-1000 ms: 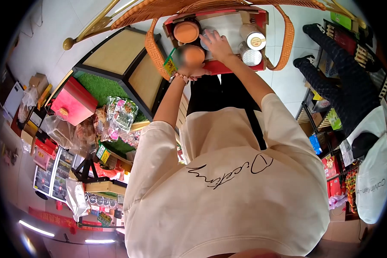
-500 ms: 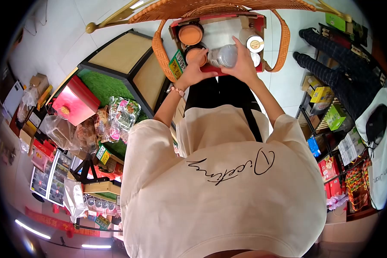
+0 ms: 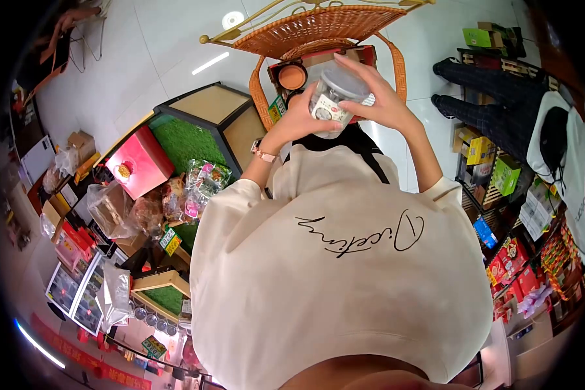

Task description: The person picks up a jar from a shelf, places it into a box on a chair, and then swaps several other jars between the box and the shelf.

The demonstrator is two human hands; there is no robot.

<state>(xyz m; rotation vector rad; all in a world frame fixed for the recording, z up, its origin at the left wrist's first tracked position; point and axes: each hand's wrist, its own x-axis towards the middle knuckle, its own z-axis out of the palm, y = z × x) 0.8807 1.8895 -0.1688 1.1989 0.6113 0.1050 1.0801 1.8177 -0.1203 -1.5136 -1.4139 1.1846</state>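
A clear plastic jar [image 3: 325, 109] with a translucent lid and a white printed label is between my hands, tilted, close in front of my body. My left hand [image 3: 300, 120] wraps its lower left side, with a thumb across the label. On the right, my right hand [image 3: 385, 103] grips the jar near its lid. Beyond them a red cardboard box [image 3: 368, 56] rests on a wicker chair [image 3: 318, 27]. Inside the box stands a jar with an orange top [image 3: 292, 77]; another beside it is mostly covered by my left hand.
To the left, a display stand [image 3: 222, 104] with green turf carries a red gift box [image 3: 140, 162] and bagged goods [image 3: 205, 185]. At the right, a person in dark checked trousers [image 3: 494, 84] is by shelves of boxed goods [image 3: 506, 174]. A green-yellow tag [image 3: 277, 109] is near the chair's left arm.
Both hands have lifted the clear jar out of the box and brought it closer to my body. Its label now shows. The view has shifted, with the chair lower in it.
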